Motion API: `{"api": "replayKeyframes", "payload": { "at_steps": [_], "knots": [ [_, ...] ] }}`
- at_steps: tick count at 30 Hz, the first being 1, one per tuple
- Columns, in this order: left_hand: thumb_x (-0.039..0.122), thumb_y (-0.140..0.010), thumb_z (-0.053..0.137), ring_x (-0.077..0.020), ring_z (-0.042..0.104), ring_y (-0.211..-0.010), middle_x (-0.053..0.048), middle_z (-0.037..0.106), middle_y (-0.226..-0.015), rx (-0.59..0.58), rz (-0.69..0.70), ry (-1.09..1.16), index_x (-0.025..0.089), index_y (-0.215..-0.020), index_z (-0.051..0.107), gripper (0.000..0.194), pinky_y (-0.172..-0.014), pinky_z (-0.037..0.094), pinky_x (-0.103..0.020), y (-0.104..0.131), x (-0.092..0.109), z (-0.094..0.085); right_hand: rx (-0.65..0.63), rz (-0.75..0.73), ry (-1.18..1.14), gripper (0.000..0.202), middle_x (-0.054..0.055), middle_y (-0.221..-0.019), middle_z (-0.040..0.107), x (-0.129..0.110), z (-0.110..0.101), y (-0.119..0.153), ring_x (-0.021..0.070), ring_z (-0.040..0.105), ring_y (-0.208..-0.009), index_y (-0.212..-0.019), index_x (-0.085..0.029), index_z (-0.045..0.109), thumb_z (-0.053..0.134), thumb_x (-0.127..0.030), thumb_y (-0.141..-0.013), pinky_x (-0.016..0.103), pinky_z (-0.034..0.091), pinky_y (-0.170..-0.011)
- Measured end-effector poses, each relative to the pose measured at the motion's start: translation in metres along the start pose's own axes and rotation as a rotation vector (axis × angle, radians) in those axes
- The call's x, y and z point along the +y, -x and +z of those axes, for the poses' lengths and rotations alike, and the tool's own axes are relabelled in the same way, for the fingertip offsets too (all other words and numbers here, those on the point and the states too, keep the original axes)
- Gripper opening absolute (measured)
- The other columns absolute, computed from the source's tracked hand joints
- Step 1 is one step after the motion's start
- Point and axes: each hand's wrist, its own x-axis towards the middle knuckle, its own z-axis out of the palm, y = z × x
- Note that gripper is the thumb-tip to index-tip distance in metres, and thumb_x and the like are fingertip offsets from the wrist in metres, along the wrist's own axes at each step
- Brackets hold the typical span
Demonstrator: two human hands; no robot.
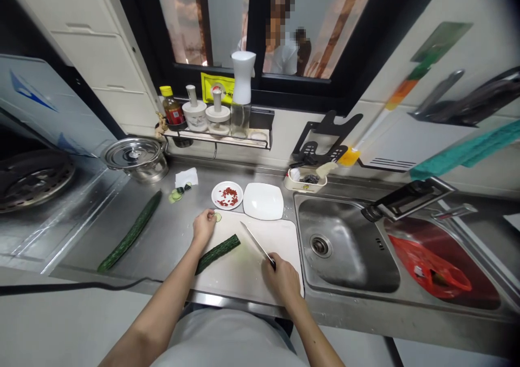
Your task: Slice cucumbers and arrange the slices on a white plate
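My right hand (284,277) grips the dark handle of a kitchen knife (255,238), whose blade points up and left over a white cutting board (260,291). Close to the board's upper left corner, the fingers of my left hand (204,227) are pinched together at a thin cucumber slice (218,217). A cut cucumber (219,252) lies slantwise on the board between my hands, its near end partly behind my left forearm. Just beyond the board are a small white plate with chopped red pieces (215,198) and a white squarish plate (264,200).
A whole cucumber (132,231) lies on the steel counter at left, near cucumber scraps (176,194) and a lidded pot (140,158). To the right is a sink (345,264); a red plastic bag (430,269) sits in the second basin. Condiments stand on a wall rack (227,135).
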Motion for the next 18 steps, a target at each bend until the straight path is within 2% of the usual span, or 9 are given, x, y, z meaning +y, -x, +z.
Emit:
{"api": "replayKeyframes", "payload": {
  "at_steps": [9,14,18],
  "knots": [
    [0.022,-0.083,0.05,-0.0186,0.061,-0.082,-0.007,0.069,-0.088,-0.003,0.164,-0.136,0.017,-0.09,0.068,0.019,-0.074,0.042,-0.027,-0.001,0.007,-0.001,-0.009,-0.013,0.025,0.03,0.004,-0.09,0.072,0.0,0.001,-0.002,0.0174,0.064,-0.084,-0.107,-0.026,0.063,0.037,-0.033,-0.093,0.025,0.031,-0.063],
    [0.025,-0.083,0.05,-0.0208,0.061,-0.087,-0.009,0.067,-0.093,0.009,0.145,-0.113,0.017,-0.094,0.07,0.024,-0.082,0.045,-0.031,0.001,0.006,-0.005,-0.022,-0.033,0.059,0.028,0.005,-0.087,0.071,-0.001,0.001,-0.001,0.0179,0.064,-0.083,-0.097,-0.024,0.064,0.037,-0.031,-0.092,0.025,0.031,-0.063],
    [0.028,-0.082,0.052,-0.0205,0.062,-0.087,-0.008,0.067,-0.096,0.053,0.134,-0.009,0.018,-0.095,0.069,0.024,-0.082,0.047,-0.032,0.013,0.005,-0.008,-0.04,-0.037,0.095,0.027,0.007,-0.087,0.07,-0.003,0.001,-0.002,0.0182,0.064,-0.082,-0.096,-0.022,0.062,0.036,-0.03,-0.093,0.025,0.033,-0.063]
  ]
}}
